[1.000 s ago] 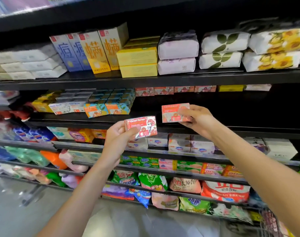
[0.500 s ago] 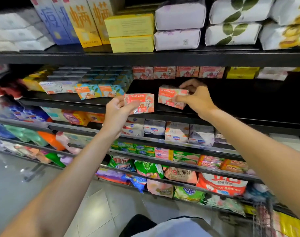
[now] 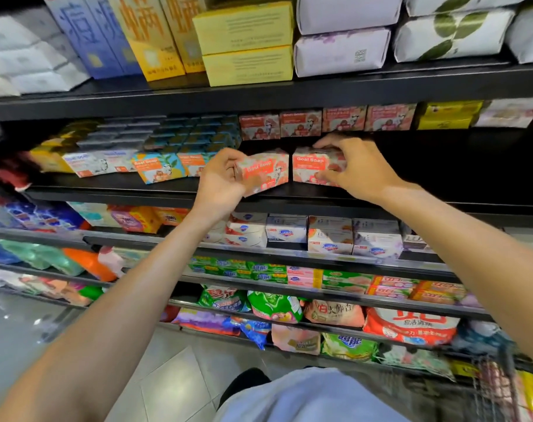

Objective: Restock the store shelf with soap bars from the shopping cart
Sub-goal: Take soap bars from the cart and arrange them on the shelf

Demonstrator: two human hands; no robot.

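Since the earlier frame both hands have carried their boxes forward and down to the black shelf (image 3: pixel 441 166), where the right-hand soap box (image 3: pixel 315 166) now sits on the shelf board and the left-hand soap box (image 3: pixel 266 172) tilts at the front edge, the two just beside each other. Each is a pink-and-red carton lettered "Goat Soap", matching the row of soap boxes (image 3: pixel 326 120) at the back. The left hand (image 3: pixel 221 181) grips its box by the left end, and the right hand (image 3: pixel 355 167) curls over its box, fingers on top, thumb at the front.
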